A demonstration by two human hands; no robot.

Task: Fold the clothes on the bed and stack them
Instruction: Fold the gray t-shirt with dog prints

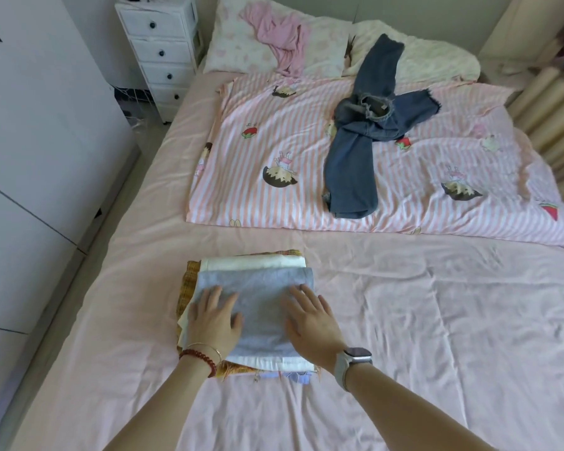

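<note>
Fingers (pixel 217 296) of left hand (pixel 214 320) and right hand (pixel 311 320) seen straight, slightly spread, pressed flat on grey folded garment (pixel 258 307) topping stack (pixel 189 271) on bed (pixel 437 320); jeans (pixel 355 164) lying unfolded well beyond fingers, pink garment (pixel 280 37) farther still

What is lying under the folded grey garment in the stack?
Under the grey garment a folded white piece shows, then yellow plaid fabric. Both hands press flat; lower layers are mostly covered.

A folded grey garment (pixel 258 307) tops the stack (pixel 189 281); unfolded jeans (pixel 362 148) sprawl beyond.
</note>
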